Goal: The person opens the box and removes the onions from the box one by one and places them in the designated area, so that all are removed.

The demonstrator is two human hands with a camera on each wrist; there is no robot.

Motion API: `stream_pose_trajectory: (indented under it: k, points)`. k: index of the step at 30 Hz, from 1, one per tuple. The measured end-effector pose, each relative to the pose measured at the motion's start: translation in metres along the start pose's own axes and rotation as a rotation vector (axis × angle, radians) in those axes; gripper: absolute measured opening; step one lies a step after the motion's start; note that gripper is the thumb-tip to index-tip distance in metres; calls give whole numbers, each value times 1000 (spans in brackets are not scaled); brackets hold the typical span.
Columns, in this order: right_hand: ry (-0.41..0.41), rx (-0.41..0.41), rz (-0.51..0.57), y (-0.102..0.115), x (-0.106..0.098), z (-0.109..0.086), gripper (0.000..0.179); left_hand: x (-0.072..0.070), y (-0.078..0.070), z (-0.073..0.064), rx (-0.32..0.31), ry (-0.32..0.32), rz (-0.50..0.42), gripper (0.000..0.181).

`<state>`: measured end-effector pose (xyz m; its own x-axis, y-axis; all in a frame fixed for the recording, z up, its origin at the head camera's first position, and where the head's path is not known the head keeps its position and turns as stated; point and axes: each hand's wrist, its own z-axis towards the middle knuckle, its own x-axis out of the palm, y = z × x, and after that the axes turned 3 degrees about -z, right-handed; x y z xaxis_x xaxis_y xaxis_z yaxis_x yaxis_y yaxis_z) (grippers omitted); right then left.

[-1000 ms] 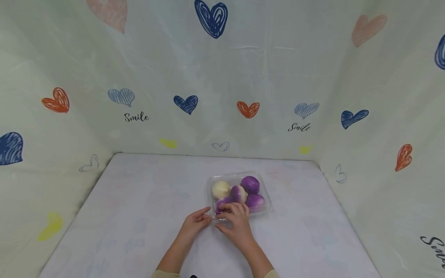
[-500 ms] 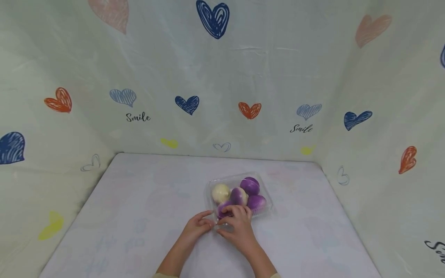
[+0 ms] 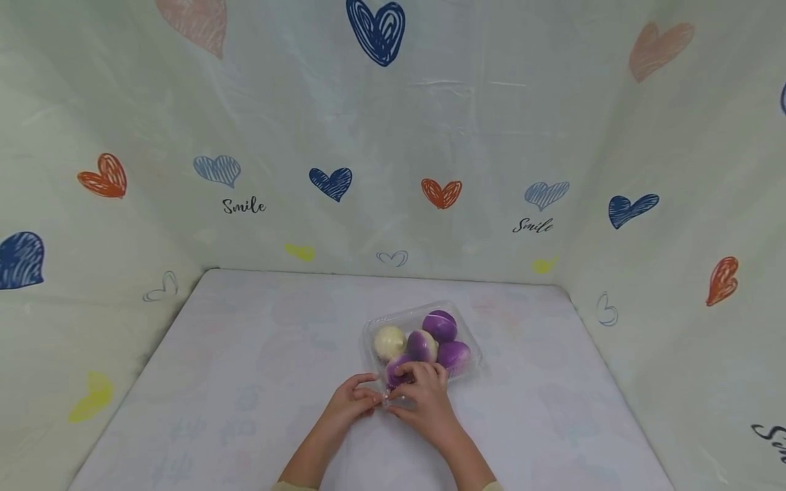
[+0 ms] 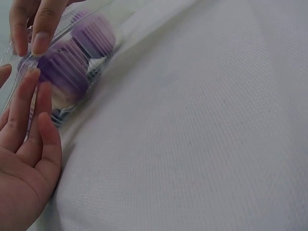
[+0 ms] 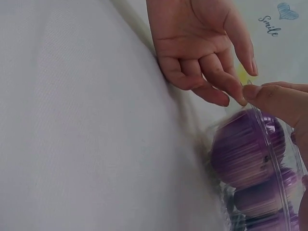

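A clear plastic lidded box (image 3: 371, 324) stands on the table, holding several round purple-and-white vegetables (image 3: 422, 346), like onions or turnips. One of them, pale cream (image 3: 389, 342), lies at the left. My right hand (image 3: 426, 402) pinches the rim at the near left corner, its thumb (image 5: 269, 98) against the edge and its fingers curled over the lid. Opposite it, my left hand (image 3: 351, 404) touches the same corner with extended fingertips (image 4: 30, 79), thumb held apart. The right hand partly covers the nearest purple vegetable. Whether the lid is latched at this corner, I cannot tell.
A white cloth covers the table (image 3: 258, 341) around the box. Behind and on both sides hang pale curtains (image 3: 393, 123) printed with hearts and the word "Smile".
Both hands stay at the near left corner and have shifted slightly rightward and toward me. The box has turned a little. The view has shifted slightly.
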<state>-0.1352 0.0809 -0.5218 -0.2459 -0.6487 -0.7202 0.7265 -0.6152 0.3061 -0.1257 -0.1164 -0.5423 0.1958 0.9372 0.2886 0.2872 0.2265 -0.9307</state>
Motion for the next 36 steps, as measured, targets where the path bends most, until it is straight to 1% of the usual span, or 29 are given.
stream_pose_trajectory:
  k: [5, 9, 15, 20, 27, 30, 36]
  points:
    - [33, -10, -59, -1, -1, -1, 22, 0, 1, 0, 3, 16, 6, 52]
    - [53, -19, -84, -2, -1, -1, 18, -2, 2, 0, 3, 29, 10, 53]
    - [36, -44, -82, -4, 0, -2, 16, -4, 4, 2, 10, 47, 17, 57]
    - [12, -57, -78, -3, 0, -2, 13, -3, 5, 2, 21, 62, 12, 56]
    - [-4, -47, -67, -2, 1, -1, 11, -2, 8, 4, 30, 85, -3, 56]
    - [-15, -44, -68, -2, 3, 0, 12, -2, 9, 6, 33, 81, 4, 55]
    - [6, -8, -80, 0, 5, 1, 11, -1, 10, 7, 26, 50, -5, 55]
